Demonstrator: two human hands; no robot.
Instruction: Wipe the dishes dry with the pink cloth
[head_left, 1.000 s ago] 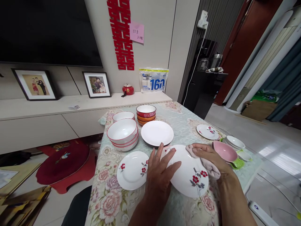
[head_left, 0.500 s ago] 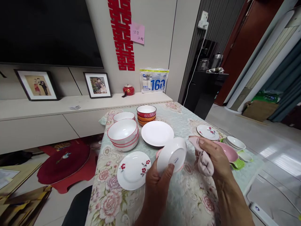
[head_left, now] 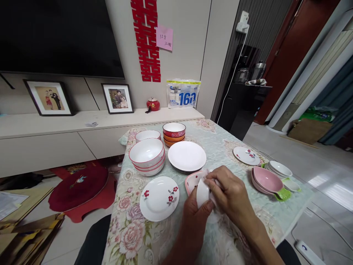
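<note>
One small white bowl (head_left: pixel 202 194) is tilted onto its side in our left hand (head_left: pixel 194 211), above the near part of the desk (head_left: pixel 217 141), close by a pink-rimmed dish (head_left: pixel 192 181) with dark red dots. Our left fingers are clamped on the bowl's wall; our right hand (head_left: pixel 230 189) presses in from the other side, its fingers bunched together on a pale cloth (head_left: pixel 207 174), blurred and partly hidden. We judge the step in hand to be wiping the bowl, and the next move calls for a firm left hold while the cloth works around the rim. To our left lies a flowered plate (head_left: pixel 159 198), flat. Farther back we find a stack of white plates (head_left: pixel 186 156), red-rimmed bowls (head_left: pixel 147 154) and a pile of red and orange bowls (head_left: pixel 174 134). At our right are pink leaf-shaped bowls (head_left: pixel 266 178) and small white bowls (head_left: pixel 279 168). A floral tablecloth (head_left: pixel 129 235) covers the desk. Beyond it, a pale cabinet (head_left: pixel 55 151) carries two framed photos (head_left: pixel 117 98), a red lidded pot (head_left: pixel 153 105) and a plastic bag (head_left: pixel 183 95) printed 160, below a dark screen (head_left: pixel 55 36) and red paper cutouts (head_left: pixel 147 48). A red stool (head_left: pixel 78 187) stands at our left.
</note>
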